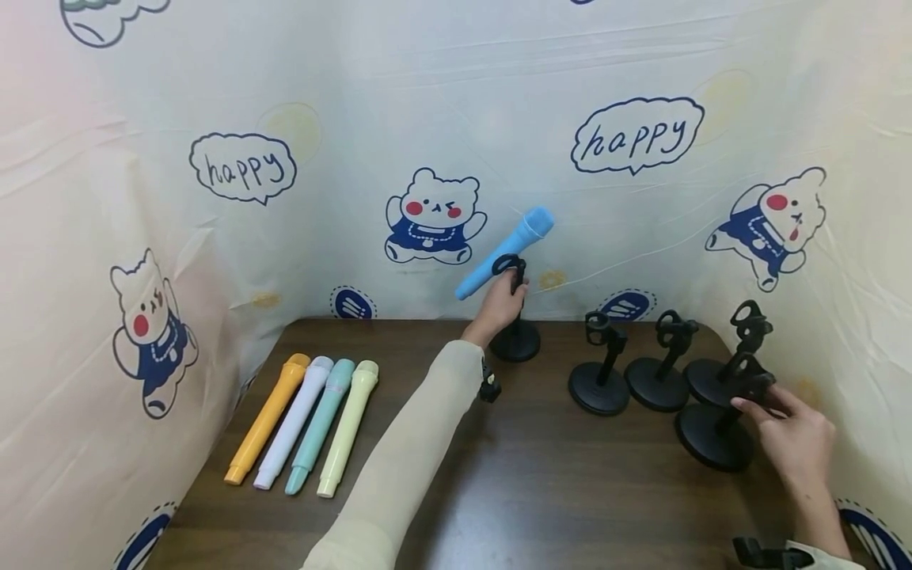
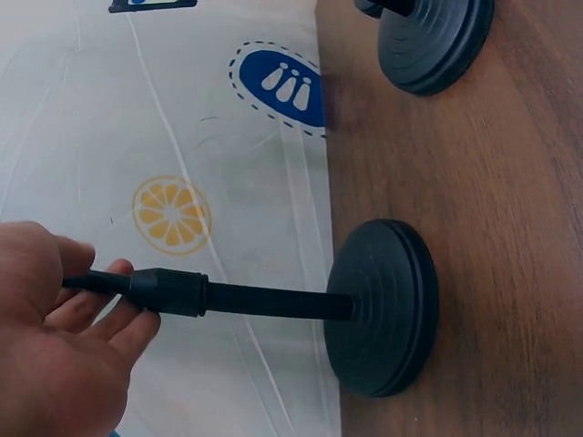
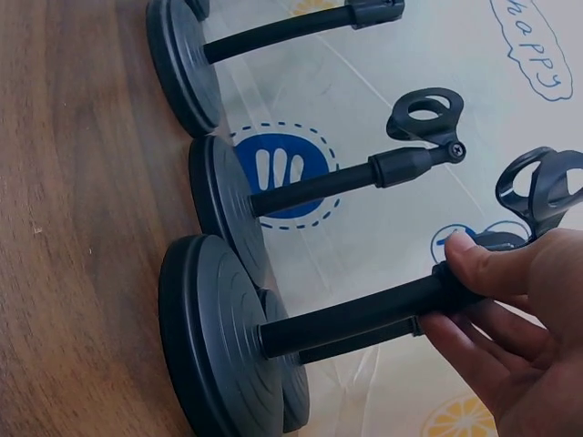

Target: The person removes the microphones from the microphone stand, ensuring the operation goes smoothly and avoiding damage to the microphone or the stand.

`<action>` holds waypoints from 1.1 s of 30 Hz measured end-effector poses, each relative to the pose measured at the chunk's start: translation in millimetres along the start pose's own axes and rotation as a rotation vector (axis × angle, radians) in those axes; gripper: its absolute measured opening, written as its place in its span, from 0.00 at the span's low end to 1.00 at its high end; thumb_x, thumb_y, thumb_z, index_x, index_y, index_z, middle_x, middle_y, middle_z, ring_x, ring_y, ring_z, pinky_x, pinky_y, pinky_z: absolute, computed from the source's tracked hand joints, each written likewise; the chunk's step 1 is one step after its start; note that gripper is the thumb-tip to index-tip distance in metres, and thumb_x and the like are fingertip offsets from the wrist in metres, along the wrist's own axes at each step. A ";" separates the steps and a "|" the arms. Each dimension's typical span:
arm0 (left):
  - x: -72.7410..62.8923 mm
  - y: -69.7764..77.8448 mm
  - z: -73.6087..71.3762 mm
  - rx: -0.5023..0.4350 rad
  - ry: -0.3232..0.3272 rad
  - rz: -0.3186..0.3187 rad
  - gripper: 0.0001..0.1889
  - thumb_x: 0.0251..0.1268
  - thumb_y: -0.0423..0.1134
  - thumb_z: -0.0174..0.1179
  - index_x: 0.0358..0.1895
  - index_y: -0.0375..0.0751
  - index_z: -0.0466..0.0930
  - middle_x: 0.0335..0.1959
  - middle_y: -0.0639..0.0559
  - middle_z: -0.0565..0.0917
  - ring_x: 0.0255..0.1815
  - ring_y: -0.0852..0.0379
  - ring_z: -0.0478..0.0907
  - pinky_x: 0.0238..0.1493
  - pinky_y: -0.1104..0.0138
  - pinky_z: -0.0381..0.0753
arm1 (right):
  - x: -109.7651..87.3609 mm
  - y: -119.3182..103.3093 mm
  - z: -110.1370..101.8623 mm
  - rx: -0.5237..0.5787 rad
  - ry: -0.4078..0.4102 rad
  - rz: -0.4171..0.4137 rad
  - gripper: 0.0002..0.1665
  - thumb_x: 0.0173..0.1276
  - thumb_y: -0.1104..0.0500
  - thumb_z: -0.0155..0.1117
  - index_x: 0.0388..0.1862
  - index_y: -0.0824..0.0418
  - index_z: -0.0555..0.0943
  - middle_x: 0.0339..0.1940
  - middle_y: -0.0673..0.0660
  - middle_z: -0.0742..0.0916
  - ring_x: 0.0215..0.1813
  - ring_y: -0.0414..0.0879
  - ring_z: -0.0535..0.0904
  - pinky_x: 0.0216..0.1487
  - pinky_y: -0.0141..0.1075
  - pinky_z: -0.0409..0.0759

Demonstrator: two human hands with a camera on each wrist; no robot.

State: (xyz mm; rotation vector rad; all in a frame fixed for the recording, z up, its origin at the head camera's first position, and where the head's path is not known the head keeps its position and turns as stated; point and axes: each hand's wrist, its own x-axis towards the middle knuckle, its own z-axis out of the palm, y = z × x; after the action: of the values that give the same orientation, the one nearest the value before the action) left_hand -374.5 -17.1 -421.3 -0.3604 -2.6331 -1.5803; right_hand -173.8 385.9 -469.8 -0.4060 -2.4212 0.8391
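Note:
Near the far edge of the table, my left hand point(image 1: 503, 307) grips the upper stem of a black microphone stand point(image 1: 516, 342). A blue toy microphone point(image 1: 499, 255) sits slanted in that stand's clip, its head pointing up and right. The left wrist view shows the fingers of the left hand point(image 2: 73, 337) around the stand's neck, above its round base point(image 2: 383, 309). At the right, my right hand point(image 1: 799, 439) holds another black stand point(image 1: 715, 438) just below its clip. In the right wrist view, thumb and fingers pinch that stem point(image 3: 364, 314); the clip carries no microphone.
Orange point(image 1: 267, 419), white point(image 1: 294, 423), teal point(image 1: 321, 427) and pale yellow point(image 1: 349, 429) microphones lie side by side at the left of the table point(image 1: 541, 491). Three more black stands, one here point(image 1: 598, 388), stand at the right back. A printed curtain point(image 1: 342, 103) surrounds the table.

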 end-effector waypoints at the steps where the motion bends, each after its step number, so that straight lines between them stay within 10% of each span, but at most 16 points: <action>1: 0.3 -0.2 0.1 0.012 0.011 0.003 0.20 0.87 0.38 0.50 0.73 0.34 0.72 0.69 0.40 0.82 0.68 0.47 0.80 0.71 0.50 0.80 | -0.1 -0.5 0.0 0.003 0.003 -0.004 0.17 0.62 0.64 0.82 0.48 0.68 0.89 0.41 0.72 0.92 0.30 0.02 0.60 0.27 0.18 0.64; 10: 2.6 2.3 4.2 0.110 0.121 0.038 0.09 0.85 0.38 0.55 0.52 0.37 0.81 0.41 0.46 0.82 0.42 0.51 0.78 0.48 0.59 0.82 | -0.4 -2.5 -2.4 0.004 -0.045 0.030 0.18 0.65 0.61 0.81 0.51 0.68 0.88 0.44 0.73 0.91 0.31 0.05 0.62 0.28 0.17 0.66; 21: 3.1 1.7 6.6 0.196 0.205 0.095 0.12 0.85 0.39 0.56 0.44 0.36 0.84 0.30 0.50 0.80 0.29 0.56 0.77 0.34 0.66 0.78 | -1.2 -5.8 -4.1 0.003 -0.115 0.064 0.24 0.71 0.55 0.77 0.56 0.71 0.83 0.54 0.76 0.89 0.32 0.09 0.61 0.29 0.16 0.67; 28: -3.0 -1.9 -2.6 0.187 0.227 0.134 0.14 0.84 0.39 0.57 0.36 0.36 0.81 0.23 0.51 0.75 0.22 0.57 0.73 0.26 0.69 0.72 | -2.1 -14.2 -10.7 -0.011 -0.158 0.123 0.32 0.72 0.52 0.75 0.65 0.71 0.78 0.61 0.77 0.85 0.41 0.38 0.81 0.30 0.15 0.67; 33: -8.6 -0.7 -8.8 0.156 0.207 0.154 0.12 0.84 0.39 0.57 0.37 0.38 0.81 0.23 0.51 0.75 0.23 0.58 0.75 0.26 0.71 0.74 | -8.5 -21.7 -13.8 0.073 -0.071 0.156 0.27 0.72 0.59 0.74 0.64 0.70 0.78 0.51 0.64 0.89 0.34 0.20 0.73 0.31 0.10 0.68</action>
State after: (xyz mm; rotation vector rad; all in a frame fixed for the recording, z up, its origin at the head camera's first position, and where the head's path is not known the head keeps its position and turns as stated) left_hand -366.9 -26.6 -419.1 -0.3597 -2.4844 -1.2823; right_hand -161.2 372.3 -450.1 -0.5512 -2.4393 1.0221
